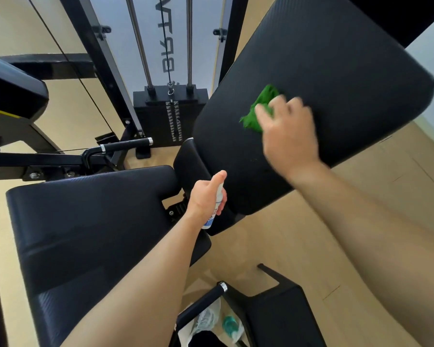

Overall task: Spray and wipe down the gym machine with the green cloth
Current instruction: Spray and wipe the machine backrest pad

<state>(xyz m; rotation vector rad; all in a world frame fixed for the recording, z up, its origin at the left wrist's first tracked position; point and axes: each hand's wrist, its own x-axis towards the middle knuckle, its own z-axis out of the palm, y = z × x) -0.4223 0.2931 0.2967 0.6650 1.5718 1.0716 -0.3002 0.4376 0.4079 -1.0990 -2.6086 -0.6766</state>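
Right of centre in the frame, the right grip point(290, 136), blurred, has its fingers curled over the bunched green cloth point(259, 111) and holds it against the big black back pad point(336, 66) of the gym machine point(148, 113). Lower, at mid-frame, the left grip point(206, 196) is closed round a small white spray bottle point(219, 196), just beside the back pad's lower edge and right of the seat pad point(85, 221).

Matt, fine-textured black vinyl on the back pad point(323, 71), fuzzy green cloth point(259, 110) (upper right), polished metal guide rods point(189, 41), pale wood-look floor point(311, 234).
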